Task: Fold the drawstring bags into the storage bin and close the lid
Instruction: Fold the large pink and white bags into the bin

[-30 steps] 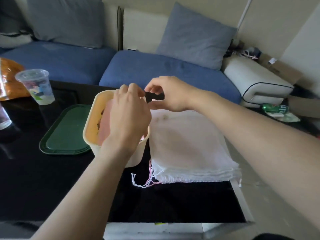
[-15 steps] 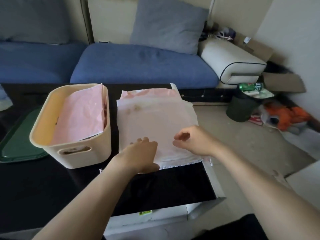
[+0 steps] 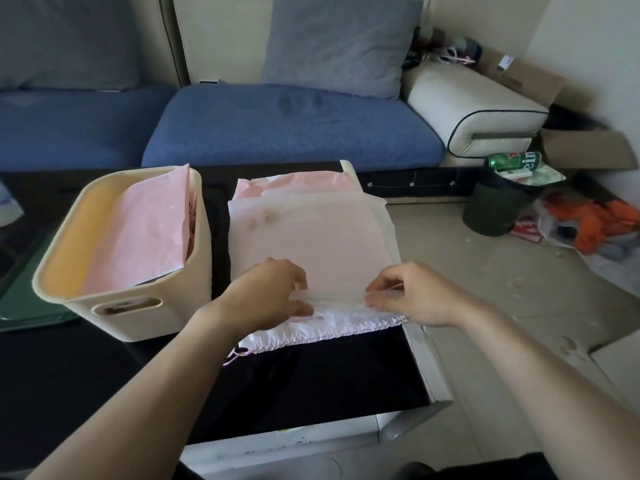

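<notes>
Black desk point(image 3: 311, 382) before a blue sofa point(image 3: 294, 123), with the stack of drawstring bags point(image 3: 311, 237) at its right edge, long side toward the far edge, just right of the storage bin point(image 3: 128, 306); left hand point(image 3: 273, 296) and right hand point(image 3: 408, 296) both pinching the top bag's near hem.

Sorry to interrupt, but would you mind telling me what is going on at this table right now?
A person is working through a stack of drawstring bags on the black table. The left hand and right hand both pinch the near, gathered edge of the top bag, lifting it slightly. Beside the stack, the cream storage bin stands open and already holds a pink bag. The green lid lies left of the bin.
</notes>
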### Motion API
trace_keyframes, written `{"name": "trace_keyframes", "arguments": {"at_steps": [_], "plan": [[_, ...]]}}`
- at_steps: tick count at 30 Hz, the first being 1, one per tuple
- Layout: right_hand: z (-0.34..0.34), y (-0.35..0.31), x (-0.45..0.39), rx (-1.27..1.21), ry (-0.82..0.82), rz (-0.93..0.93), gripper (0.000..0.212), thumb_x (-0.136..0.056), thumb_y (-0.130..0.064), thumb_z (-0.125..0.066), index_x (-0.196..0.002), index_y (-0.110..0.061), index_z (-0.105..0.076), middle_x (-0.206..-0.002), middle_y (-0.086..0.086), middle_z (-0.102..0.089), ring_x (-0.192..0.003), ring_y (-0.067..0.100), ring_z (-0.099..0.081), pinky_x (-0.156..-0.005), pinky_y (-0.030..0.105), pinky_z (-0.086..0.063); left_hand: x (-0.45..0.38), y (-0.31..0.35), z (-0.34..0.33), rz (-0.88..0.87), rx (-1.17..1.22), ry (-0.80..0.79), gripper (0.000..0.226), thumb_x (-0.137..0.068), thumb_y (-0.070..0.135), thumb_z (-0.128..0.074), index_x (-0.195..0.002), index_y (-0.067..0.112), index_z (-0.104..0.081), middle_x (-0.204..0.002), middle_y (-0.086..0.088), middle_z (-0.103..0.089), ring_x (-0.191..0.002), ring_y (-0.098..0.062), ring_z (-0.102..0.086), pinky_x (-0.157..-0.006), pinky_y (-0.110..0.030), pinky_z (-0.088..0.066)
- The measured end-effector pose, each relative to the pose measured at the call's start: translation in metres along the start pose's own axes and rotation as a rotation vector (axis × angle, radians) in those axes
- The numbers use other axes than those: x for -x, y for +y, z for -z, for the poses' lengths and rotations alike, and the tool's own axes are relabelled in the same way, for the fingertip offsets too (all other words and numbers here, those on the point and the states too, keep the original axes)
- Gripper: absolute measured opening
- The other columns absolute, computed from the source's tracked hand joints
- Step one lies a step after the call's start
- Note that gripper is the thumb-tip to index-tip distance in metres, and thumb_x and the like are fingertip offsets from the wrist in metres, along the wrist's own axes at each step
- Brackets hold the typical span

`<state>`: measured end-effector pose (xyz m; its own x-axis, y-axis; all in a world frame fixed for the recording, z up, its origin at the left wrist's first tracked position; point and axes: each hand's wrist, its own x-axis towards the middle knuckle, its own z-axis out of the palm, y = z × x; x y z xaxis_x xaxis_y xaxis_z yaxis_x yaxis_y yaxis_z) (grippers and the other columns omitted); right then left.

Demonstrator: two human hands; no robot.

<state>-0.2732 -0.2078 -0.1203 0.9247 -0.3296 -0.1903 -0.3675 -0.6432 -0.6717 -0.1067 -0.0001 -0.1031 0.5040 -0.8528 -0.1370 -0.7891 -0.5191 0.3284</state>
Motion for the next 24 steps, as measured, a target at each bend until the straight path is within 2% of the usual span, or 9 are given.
{"name": "trace_keyframes", "arguments": {"at_steps": [2, 5, 8, 10, 12, 15, 18, 20, 24], "plan": [[0.003, -0.002, 0.002, -0.054, 0.103, 0.030, 0.022, -0.087, -0.047, -0.073, -0.089, -0.026, -0.072, -0.092, -0.013, -0.074, -0.069, -0.008, -0.065, -0.072, 0.019, -0.049, 0.002, -0.003, 0.004, -0.004, 0.109, 0.082, 0.027, -0.085, 0.047, -0.072, -0.098, 0.022, -0.070, -0.094, 0.013, -0.069, -0.086, -0.010, -0.064, -0.079, -0.032, -0.055], [0.013, -0.006, 0.006, -0.090, 0.308, 0.119, 0.031, -0.083, -0.053, -0.066, -0.088, -0.022, -0.071, -0.089, -0.014, -0.073, -0.079, -0.006, -0.065, -0.073, 0.016, -0.045, 0.005, -0.005, 0.009, -0.004, 0.258, 0.317, 0.015, -0.091, 0.033, -0.065, -0.079, 0.025, -0.063, -0.071, 0.009, -0.066, -0.064, -0.010, -0.063, -0.054, -0.021, -0.047], [0.022, -0.009, 0.009, -0.121, 0.468, 0.191, 0.039, -0.078, -0.054, -0.066, -0.087, -0.017, -0.072, -0.085, -0.012, -0.072, -0.083, -0.001, -0.066, -0.077, 0.020, -0.048, 0.005, -0.004, 0.012, -0.082, 0.257, 0.535, 0.007, -0.093, 0.021, -0.066, -0.086, 0.022, -0.068, -0.073, 0.007, -0.067, -0.065, -0.014, -0.063, -0.058, -0.030, -0.049], [0.027, -0.008, 0.012, -0.130, 0.486, 0.186, 0.038, -0.073, -0.054, -0.074, -0.086, -0.019, -0.071, -0.082, -0.009, -0.071, -0.078, 0.005, -0.064, -0.073, 0.023, -0.047, 0.004, -0.003, 0.013, -0.116, 0.252, 0.600, 0.006, -0.093, 0.018, -0.067, -0.094, 0.015, -0.073, -0.081, 0.001, -0.070, -0.071, -0.021, -0.065, -0.064, -0.037, -0.053], [0.030, -0.004, 0.016, -0.042, 0.399, 0.117, 0.036, -0.069, -0.054, -0.082, -0.088, -0.025, -0.069, -0.082, -0.011, -0.069, -0.074, 0.003, -0.060, -0.069, 0.021, -0.045, 0.003, -0.004, 0.013, -0.109, 0.240, 0.591, 0.009, -0.094, 0.016, -0.065, -0.097, 0.014, -0.073, -0.083, -0.001, -0.070, -0.073, -0.023, -0.065, -0.064, -0.038, -0.053], [0.029, 0.008, 0.020, 0.186, 0.242, -0.013, 0.026, -0.079, -0.041, -0.083, -0.087, -0.031, -0.062, -0.079, -0.015, -0.062, -0.074, 0.006, -0.058, -0.066, 0.022, -0.043, 0.004, -0.011, 0.010, -0.001, 0.223, 0.388, 0.016, -0.094, 0.017, -0.057, -0.108, 0.018, -0.066, -0.088, -0.002, -0.071, -0.073, -0.022, -0.067, -0.065, -0.037, -0.056], [0.031, 0.016, 0.020, 0.243, 0.260, -0.090, 0.015, -0.087, -0.024, -0.078, -0.082, -0.027, -0.064, -0.076, -0.008, -0.066, -0.077, 0.021, -0.063, -0.071, 0.032, -0.047, 0.006, -0.018, 0.010, 0.088, 0.161, 0.183, 0.033, -0.089, 0.009, -0.050, -0.121, 0.017, -0.056, -0.105, -0.006, -0.066, -0.082, -0.023, -0.065, -0.075, -0.041, -0.056], [0.035, 0.019, 0.020, 0.209, 0.285, -0.136, 0.013, -0.086, -0.021, -0.079, -0.091, -0.029, -0.069, -0.079, -0.009, -0.072, -0.077, 0.015, -0.066, -0.069, 0.029, -0.047, 0.004, -0.022, 0.011, 0.101, 0.138, 0.166, 0.035, -0.087, 0.002, -0.045, -0.120, 0.013, -0.054, -0.109, -0.007, -0.059, -0.088, -0.027, -0.061, -0.079, -0.044, -0.055], [0.037, 0.025, 0.018, 0.112, 0.306, -0.169, 0.017, -0.092, -0.007, -0.071, -0.102, -0.021, -0.074, -0.081, -0.009, -0.076, -0.079, 0.010, -0.069, -0.069, 0.025, -0.046, 0.004, -0.032, 0.011, 0.173, -0.069, 0.184, 0.024, -0.092, 0.002, -0.046, -0.114, 0.010, -0.047, -0.080, 0.001, -0.049, -0.075, -0.022, -0.053, -0.067, -0.036, -0.047]]}}
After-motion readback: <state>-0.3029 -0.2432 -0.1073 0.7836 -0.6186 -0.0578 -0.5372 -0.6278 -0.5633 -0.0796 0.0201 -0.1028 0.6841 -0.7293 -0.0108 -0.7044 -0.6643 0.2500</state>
